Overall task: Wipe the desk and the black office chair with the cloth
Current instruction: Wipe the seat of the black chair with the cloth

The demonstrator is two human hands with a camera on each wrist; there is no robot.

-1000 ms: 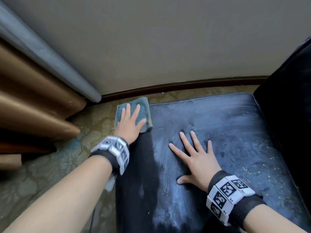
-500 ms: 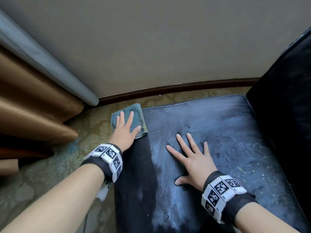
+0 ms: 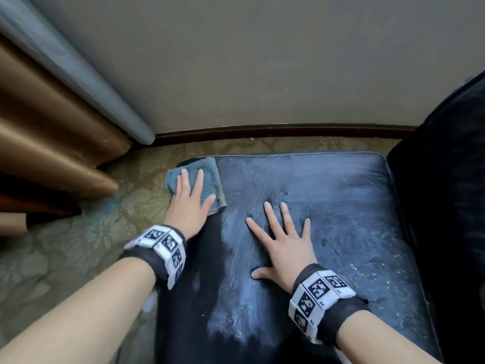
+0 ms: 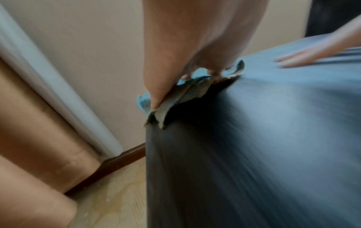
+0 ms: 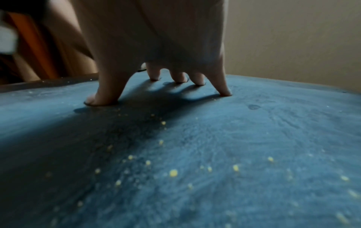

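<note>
Patterned carpet (image 3: 86, 258) ran under everything, with the black office chair (image 3: 341, 232) parked on it close to a beige wall (image 3: 262, 61), so that was the whole setting.

Nearest to the camera, the right hand (image 3: 284, 245) was spread flat on the seat, fingers straight and fanned out, holding nothing. In the right wrist view its fingertips (image 5: 224, 92) and thumb pressed straight down into the dusty cushion, and little yellow crumbs (image 5: 173, 172) sat on the seat behind the palm. Dust streaks (image 3: 236, 258) showed pale just left of that hand, next to a dark cleaned strip.

A bit further out, the left hand (image 3: 190, 203) lay flat on the blue-green cloth (image 3: 210, 177), fingers straight and slightly apart, pressing it onto the far left corner of the seat. From the left wrist view, the cloth (image 4: 185, 92) bunched up under the fingers and hung over the seat edge; that picture was pretty smeared.

Compared with a second ago, the left hand and cloth sat further in over the corner rather than hanging past the edge, while the right hand looked planted in the same spot.

Beyond the fingers came the dark baseboard (image 3: 262, 131), and off to the left of the left hand, brown curtain folds (image 3: 52, 153) and a grey one (image 3: 78, 69).
</note>
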